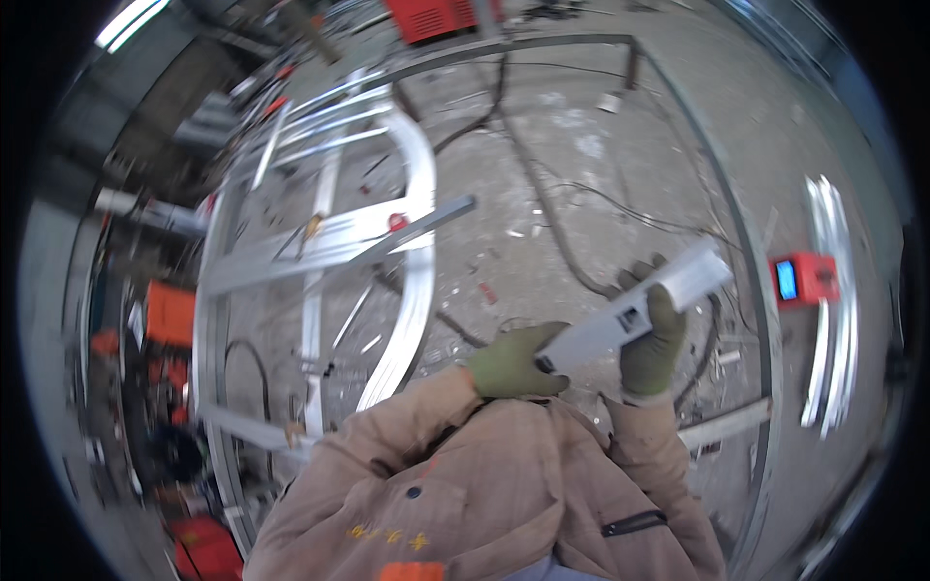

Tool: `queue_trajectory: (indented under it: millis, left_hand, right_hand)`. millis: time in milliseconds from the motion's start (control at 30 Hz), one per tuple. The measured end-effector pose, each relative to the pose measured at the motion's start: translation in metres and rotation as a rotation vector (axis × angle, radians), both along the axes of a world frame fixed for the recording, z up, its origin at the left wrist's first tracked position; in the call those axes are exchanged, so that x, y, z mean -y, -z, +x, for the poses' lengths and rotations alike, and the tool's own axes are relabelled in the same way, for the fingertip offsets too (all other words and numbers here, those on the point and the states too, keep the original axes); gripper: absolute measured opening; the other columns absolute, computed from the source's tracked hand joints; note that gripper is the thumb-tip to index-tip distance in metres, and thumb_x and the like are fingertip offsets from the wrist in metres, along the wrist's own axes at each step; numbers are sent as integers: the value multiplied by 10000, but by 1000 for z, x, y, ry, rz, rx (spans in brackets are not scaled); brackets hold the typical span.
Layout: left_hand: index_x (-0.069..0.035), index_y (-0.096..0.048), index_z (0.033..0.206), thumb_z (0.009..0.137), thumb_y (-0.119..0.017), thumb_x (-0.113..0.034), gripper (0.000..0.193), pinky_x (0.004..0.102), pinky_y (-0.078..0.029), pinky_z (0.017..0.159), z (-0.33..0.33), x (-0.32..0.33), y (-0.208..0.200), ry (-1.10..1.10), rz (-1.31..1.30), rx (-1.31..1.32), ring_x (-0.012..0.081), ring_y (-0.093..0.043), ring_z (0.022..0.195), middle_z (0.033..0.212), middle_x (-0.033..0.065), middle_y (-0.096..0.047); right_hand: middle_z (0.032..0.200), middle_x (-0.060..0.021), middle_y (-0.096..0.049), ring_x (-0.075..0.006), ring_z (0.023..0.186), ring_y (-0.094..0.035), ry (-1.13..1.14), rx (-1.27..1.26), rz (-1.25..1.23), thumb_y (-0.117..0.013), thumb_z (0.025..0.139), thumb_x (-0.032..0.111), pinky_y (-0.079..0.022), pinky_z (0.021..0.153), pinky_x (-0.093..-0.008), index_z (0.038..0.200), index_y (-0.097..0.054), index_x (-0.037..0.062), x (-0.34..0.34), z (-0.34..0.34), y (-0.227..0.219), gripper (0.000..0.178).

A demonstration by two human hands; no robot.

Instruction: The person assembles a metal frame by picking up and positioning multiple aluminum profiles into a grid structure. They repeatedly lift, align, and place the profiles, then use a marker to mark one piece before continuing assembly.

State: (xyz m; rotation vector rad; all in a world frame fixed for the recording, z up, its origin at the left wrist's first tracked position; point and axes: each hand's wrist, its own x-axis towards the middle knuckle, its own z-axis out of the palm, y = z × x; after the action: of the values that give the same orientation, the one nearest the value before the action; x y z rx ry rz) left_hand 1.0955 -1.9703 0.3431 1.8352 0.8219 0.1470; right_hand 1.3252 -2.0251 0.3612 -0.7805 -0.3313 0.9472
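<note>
A short silver metal profile [591, 334] is held slantwise in front of my body, with dark cut-outs in its side and its right end raised away from me. My left hand [518, 363], in a green work glove, grips the lower left end. My right hand [651, 344], gloved the same way, wraps round it near the upper right end, thumb in front and fingers partly hidden behind. Left of my hands, long silver profiles [418, 271] with curved ends rest on a metal frame. A grey bar [417, 230] lies slanted across them.
A large rectangular metal frame [712, 155] surrounds the work spot, with dark cables [542, 184] on the floor inside. A red device with a lit screen [809, 279] stands right, beside long silver strips [835, 339]. An orange box [170, 313] and clutter stand left.
</note>
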Motion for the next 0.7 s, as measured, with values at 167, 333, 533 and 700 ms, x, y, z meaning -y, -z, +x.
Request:
queue_trajectory:
  millis: [167, 333, 533, 700]
  left_hand:
    - [-19, -649, 1585, 865, -953, -365, 854, 511, -631, 1083, -16, 5, -3, -29, 55, -220, 456, -792, 1264, 1401, 275, -792]
    - [-15, -649, 1583, 856, -935, -384, 864, 533, -623, 1090, -25, -2, -14, -133, 112, -263, 486, -784, 1259, 1385, 285, -790]
    - [-21, -657, 1566, 823, -957, -406, 889, 513, -633, 1072, -70, -53, -43, -340, 207, -301, 471, -792, 1248, 1364, 270, -793]
    - [-67, -716, 1486, 863, -951, -270, 696, 488, -671, 939, -109, -118, -76, -526, 354, -308, 424, -850, 1070, 1178, 242, -840]
  right_hand:
    - [1499, -189, -725, -338, 1340, -750, -98, -63, 23, -783, 1167, 332, -643, 1141, -514, 1712, -495, -16, -3, -10, 34, 708]
    - [1574, -181, -701, -320, 1429, -713, -248, 74, -73, -699, 1212, 457, -592, 1221, -483, 1728, -492, -19, -18, -7, 39, 732]
    - [1616, -190, -713, -292, 1473, -703, -708, 417, -382, -618, 1241, 436, -564, 1247, -445, 1685, -607, -27, -29, 20, 32, 641]
    - [1769, -241, -601, -420, 1684, -517, -1072, 753, 71, -793, 1066, 362, -408, 1378, -528, 1739, -564, -27, -69, 7, -39, 809]
